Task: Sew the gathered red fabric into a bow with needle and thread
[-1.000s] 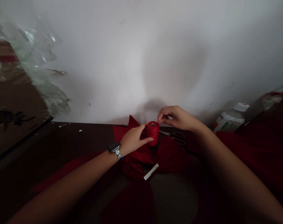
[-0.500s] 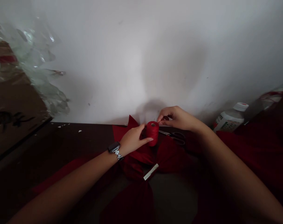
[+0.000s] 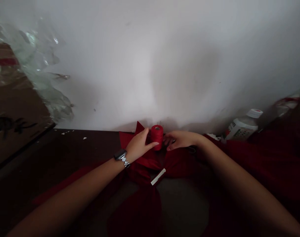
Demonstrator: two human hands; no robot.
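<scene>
While left hand (image 3: 137, 146) grips red spool (image 3: 157, 138), thumb across front, right hand (image 3: 180, 140) curls beside it, forearm (image 3: 241, 181) slanting in, can't tell if fingers are closed.

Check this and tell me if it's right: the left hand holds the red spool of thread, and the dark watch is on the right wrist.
Wrong wrist: the head view shows the dark watch on the left. The left hand does hold the red spool.

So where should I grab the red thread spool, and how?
I'd grip the red thread spool round its body, from the left, thumb in front, like the left hand: it stands upright and its sides are round.
</scene>
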